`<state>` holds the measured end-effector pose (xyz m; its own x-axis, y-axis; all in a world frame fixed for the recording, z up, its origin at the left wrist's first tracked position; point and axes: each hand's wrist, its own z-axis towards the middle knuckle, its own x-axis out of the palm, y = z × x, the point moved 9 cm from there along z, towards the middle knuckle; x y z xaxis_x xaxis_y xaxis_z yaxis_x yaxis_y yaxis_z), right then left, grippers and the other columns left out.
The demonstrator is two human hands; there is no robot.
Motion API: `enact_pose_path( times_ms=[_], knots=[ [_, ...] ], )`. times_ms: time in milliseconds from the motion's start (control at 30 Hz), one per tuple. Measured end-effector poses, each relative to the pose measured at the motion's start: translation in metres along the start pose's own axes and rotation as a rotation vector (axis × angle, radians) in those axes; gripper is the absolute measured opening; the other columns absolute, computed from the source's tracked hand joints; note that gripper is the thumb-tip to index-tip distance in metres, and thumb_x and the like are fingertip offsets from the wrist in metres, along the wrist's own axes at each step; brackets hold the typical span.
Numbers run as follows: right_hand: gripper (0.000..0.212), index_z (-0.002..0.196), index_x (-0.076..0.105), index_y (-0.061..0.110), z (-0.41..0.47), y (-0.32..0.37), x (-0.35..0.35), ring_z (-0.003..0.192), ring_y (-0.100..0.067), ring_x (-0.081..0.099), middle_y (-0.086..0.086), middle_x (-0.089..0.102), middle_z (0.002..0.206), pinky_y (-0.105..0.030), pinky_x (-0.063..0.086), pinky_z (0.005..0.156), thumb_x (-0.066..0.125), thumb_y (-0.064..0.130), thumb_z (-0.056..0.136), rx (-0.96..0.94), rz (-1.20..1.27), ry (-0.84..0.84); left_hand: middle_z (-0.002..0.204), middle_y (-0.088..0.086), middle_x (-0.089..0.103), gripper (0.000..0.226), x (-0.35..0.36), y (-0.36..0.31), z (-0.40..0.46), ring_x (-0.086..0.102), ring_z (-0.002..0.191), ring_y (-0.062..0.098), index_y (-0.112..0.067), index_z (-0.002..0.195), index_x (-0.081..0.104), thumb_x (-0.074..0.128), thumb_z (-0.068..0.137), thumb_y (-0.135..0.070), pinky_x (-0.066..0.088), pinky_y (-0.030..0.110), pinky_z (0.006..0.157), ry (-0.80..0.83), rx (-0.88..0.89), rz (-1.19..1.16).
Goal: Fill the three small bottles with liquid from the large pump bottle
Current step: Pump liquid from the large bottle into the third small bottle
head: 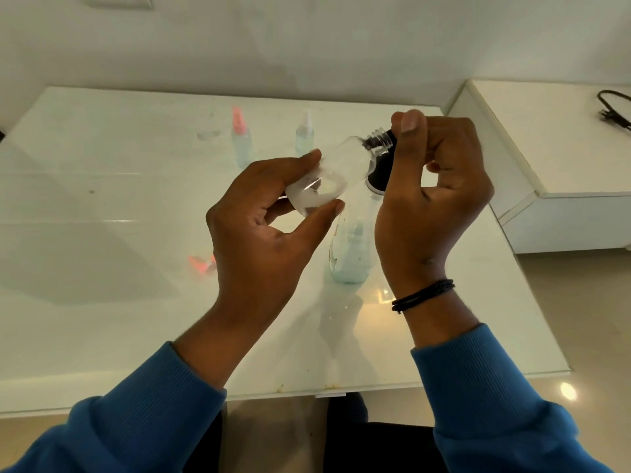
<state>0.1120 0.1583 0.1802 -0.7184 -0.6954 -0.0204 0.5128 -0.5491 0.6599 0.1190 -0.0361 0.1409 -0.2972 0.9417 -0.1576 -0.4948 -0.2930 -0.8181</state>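
Left hand (269, 213), centre of frame: thumb and fingers pinch the base of a small clear bottle (333, 175), uncapped, held tilted with its threaded neck pointing up and right toward the pump. Right hand (430, 186), right of centre: fingers curled around the black pump head (380, 174) of the large pump bottle (351, 254), thumb raised above the small bottle's neck; black cord bracelet (423, 296) on the wrist. Large pump bottle: stands upright on the white table (102, 319) below the hands, pale blue-green liquid low in its body. Pink-capped small bottle (241, 138) and white-capped small bottle (304, 133): upright, side by side but apart, upper centre of frame, both showing pale liquid. Pink cap (202, 264): lying on the table left of the left hand. White cabinet (546, 158), right of frame, with a black cable (614, 109) on top. Blue sleeves (512, 404) along the lower edge.
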Motion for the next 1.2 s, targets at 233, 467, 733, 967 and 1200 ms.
enact_pose_path(
  times_ms=[233, 467, 733, 967, 1200],
  knots=[
    [0.026, 0.076, 0.069, 0.004, 0.0033, 0.0014, -0.0019, 0.069, -0.016, 0.053, 0.003, 0.062, 0.075, -0.034, 0.044, 0.064, 0.062, 0.011, 0.1, -0.007, -0.015, 0.001, 0.119, 0.009, 0.071, 0.044, 0.0027, -0.0023, 0.0001, 0.07, 0.11, 0.022, -0.003, 0.124, 0.069, 0.086, 0.085, -0.014, 0.061, 0.031, 0.09, 0.003, 0.011, 0.0],
    [0.028, 0.075, 0.069, 0.003, 0.0055, 0.0019, -0.0022, 0.068, -0.015, 0.053, 0.003, 0.062, 0.074, -0.038, 0.044, 0.064, 0.061, 0.013, 0.1, -0.014, -0.018, 0.006, 0.12, 0.009, 0.071, 0.045, 0.0025, -0.0019, -0.0007, 0.07, 0.111, 0.023, -0.002, 0.124, 0.069, 0.086, 0.085, -0.015, 0.062, 0.034, 0.09, 0.003, 0.012, 0.008],
    [0.026, 0.076, 0.069, 0.004, 0.0026, 0.0012, 0.0, 0.07, -0.017, 0.053, 0.003, 0.062, 0.077, -0.033, 0.043, 0.065, 0.061, 0.012, 0.1, 0.002, -0.016, 0.024, 0.119, 0.007, 0.071, 0.044, 0.0011, -0.0001, -0.0004, 0.07, 0.11, 0.022, -0.005, 0.124, 0.069, 0.086, 0.085, -0.016, 0.061, 0.032, 0.09, -0.005, 0.004, 0.01],
    [0.024, 0.076, 0.068, 0.003, 0.0004, 0.001, -0.0002, 0.071, -0.009, 0.05, 0.005, 0.059, 0.078, -0.026, 0.042, 0.065, 0.062, 0.008, 0.1, -0.001, -0.006, 0.018, 0.12, 0.006, 0.071, 0.044, 0.0017, -0.0016, -0.0004, 0.069, 0.111, 0.018, -0.004, 0.124, 0.069, 0.085, 0.085, -0.018, 0.061, 0.027, 0.09, -0.007, 0.002, 0.031],
    [0.026, 0.076, 0.069, 0.003, 0.0055, 0.0037, -0.0008, 0.069, -0.011, 0.05, 0.006, 0.059, 0.076, -0.029, 0.042, 0.065, 0.062, 0.011, 0.1, -0.015, -0.013, 0.022, 0.12, 0.007, 0.071, 0.044, 0.0015, -0.0038, -0.0003, 0.069, 0.111, 0.018, -0.004, 0.124, 0.069, 0.085, 0.085, -0.017, 0.061, 0.028, 0.09, -0.005, 0.015, 0.022]
  ],
)
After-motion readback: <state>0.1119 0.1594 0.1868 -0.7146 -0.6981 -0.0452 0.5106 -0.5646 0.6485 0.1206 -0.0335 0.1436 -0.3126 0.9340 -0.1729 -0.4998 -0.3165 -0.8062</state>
